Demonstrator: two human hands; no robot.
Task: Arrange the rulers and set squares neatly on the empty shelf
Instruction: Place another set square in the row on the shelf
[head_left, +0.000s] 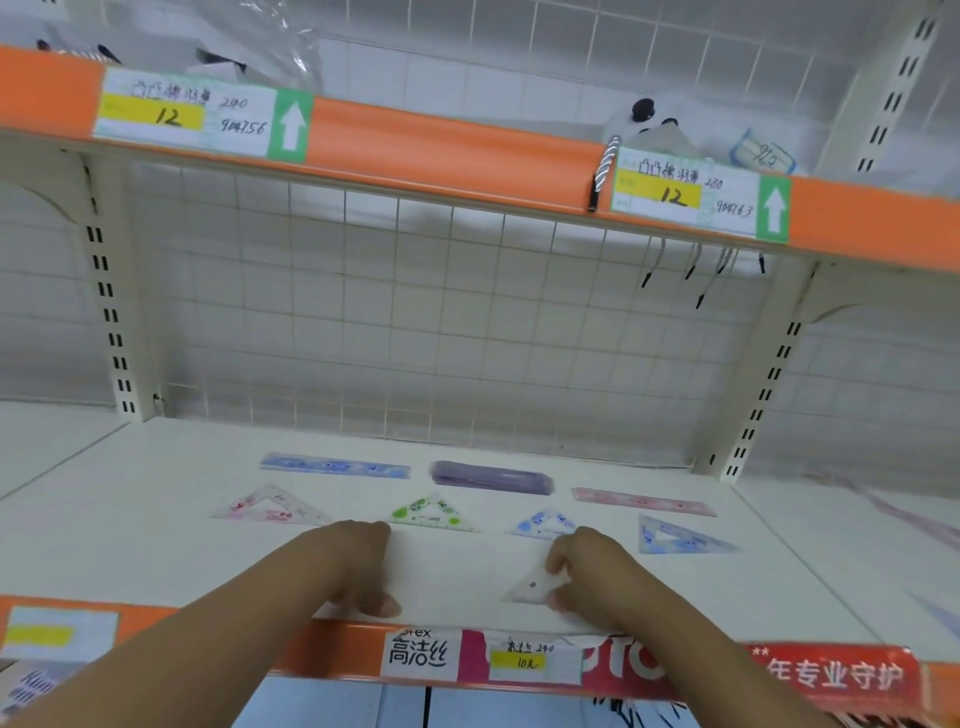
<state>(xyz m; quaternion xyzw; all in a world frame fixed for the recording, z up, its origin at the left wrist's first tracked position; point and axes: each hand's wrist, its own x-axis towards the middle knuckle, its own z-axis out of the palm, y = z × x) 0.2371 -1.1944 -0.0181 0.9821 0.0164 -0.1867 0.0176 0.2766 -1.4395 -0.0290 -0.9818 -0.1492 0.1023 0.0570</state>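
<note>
1. clear set square (531, 587) lies flat on the shelf (156, 530) by the front edge, and the right hand (587, 577) pinches its right corner.
2. left hand (358, 566) rests on the shelf with fingers bent; i cannot tell if it holds anything.
3. just beyond the left hand's fingers: green set square (434, 514); pink set square (272, 506) lies further left.
4. just beyond the right hand: blue set square (543, 522).
5. further back: blue ruler (335, 465), purple rulers (491, 477), pink ruler (644, 501).
</note>
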